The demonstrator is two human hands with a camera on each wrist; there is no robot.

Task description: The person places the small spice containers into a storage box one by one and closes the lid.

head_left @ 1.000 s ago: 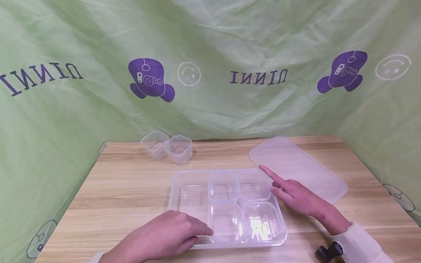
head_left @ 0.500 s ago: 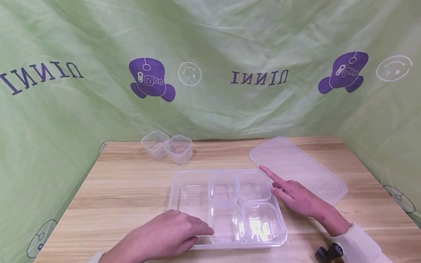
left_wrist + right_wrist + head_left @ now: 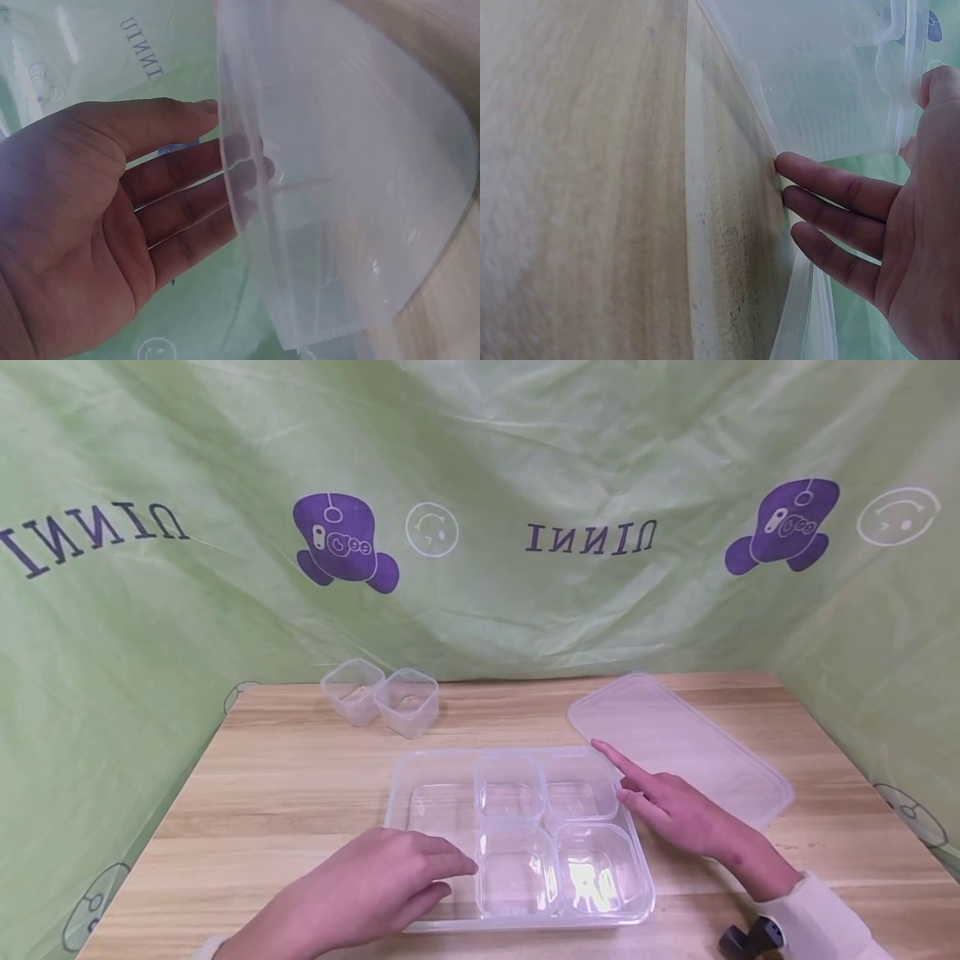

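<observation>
A clear plastic container (image 3: 435,806) lies lengthwise on the wooden table, with several small clear boxes (image 3: 517,877) set into its middle and right part; its left part holds none. My left hand (image 3: 367,885) hovers over the container's front left, index fingertip right at the left wall of the front inner box, fingers loosely bent and gripping nothing. At the container's right side, my right hand (image 3: 671,810) rests with its index finger stretched along the back right corner. In the right wrist view, the other fingers (image 3: 840,187) lie straight beside the container wall (image 3: 817,105).
Two more small clear boxes (image 3: 408,703) stand side by side at the back left of the table. A flat translucent lid (image 3: 675,743) lies slantwise at the back right, partly behind my right hand. A small black object (image 3: 750,937) sits by the right sleeve.
My left hand has drawn back slightly to the left, its index fingertip leaving the front inner box's near left corner. The right hand and the boxes stay in place.
</observation>
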